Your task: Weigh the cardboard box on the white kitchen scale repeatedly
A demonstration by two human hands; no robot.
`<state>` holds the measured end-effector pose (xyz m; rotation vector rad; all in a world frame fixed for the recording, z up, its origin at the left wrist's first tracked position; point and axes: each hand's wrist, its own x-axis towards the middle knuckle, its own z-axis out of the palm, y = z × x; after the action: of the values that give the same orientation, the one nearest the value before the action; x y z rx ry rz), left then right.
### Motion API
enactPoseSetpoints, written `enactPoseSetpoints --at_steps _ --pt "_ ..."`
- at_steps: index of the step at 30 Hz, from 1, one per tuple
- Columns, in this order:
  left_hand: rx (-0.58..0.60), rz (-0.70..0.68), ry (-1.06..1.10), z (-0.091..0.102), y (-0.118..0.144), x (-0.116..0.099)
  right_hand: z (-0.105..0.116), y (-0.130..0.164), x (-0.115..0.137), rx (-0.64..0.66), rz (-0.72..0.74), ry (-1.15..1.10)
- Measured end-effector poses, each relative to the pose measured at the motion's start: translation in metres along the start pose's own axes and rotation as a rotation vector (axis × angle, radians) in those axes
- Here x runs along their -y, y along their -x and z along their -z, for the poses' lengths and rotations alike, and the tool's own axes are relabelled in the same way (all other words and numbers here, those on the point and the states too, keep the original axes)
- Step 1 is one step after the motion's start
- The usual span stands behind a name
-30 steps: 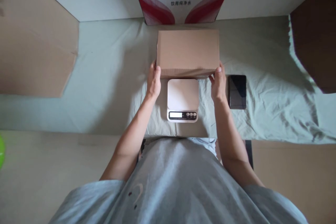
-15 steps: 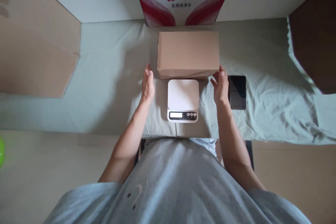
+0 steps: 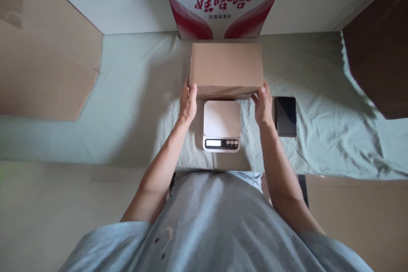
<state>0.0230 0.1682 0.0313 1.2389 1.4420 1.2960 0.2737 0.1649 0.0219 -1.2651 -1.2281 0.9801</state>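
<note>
A plain brown cardboard box point(image 3: 226, 69) lies on the pale green cloth point(image 3: 134, 106), just behind a small white digital scale point(image 3: 222, 125). My left hand point(image 3: 188, 103) grips the box's near left corner. At the near right corner my right hand point(image 3: 263, 104) holds the box too. The scale's platform is bare and its display faces me.
A white and red printed carton point(image 3: 225, 0) stands upright behind the brown box. A black phone point(image 3: 286, 116) lies face up right of my right hand. Brown cardboard sheets point(image 3: 41, 59) lean at the left, and a dark brown one point(image 3: 379, 59) at the right.
Half a second ago both hands were off the box, beside the scale. Now they are back on its near corners.
</note>
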Motion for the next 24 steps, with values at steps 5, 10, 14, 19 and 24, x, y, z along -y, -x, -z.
enactPoseSetpoints --at_steps 5,10,14,19,24 --pt "0.033 -0.012 0.022 0.012 0.02 -0.037 0.008 0.012 0.032 -0.022 0.092 -0.07" --pt "0.075 -0.013 0.019 0.032 0.066 -0.06 0.014 0.059 0.062 -0.02 0.056 -0.031" --pt "0.043 0.032 -0.026 0.037 0.099 -0.057 0.015 0.097 0.059 -0.028 -0.014 -0.034" --pt "0.027 0.092 -0.062 0.034 0.123 -0.051 0.018 0.123 0.041 -0.036 -0.099 -0.058" --pt "0.022 0.096 -0.058 0.033 0.133 -0.049 0.02 0.133 0.038 -0.042 -0.113 -0.096"
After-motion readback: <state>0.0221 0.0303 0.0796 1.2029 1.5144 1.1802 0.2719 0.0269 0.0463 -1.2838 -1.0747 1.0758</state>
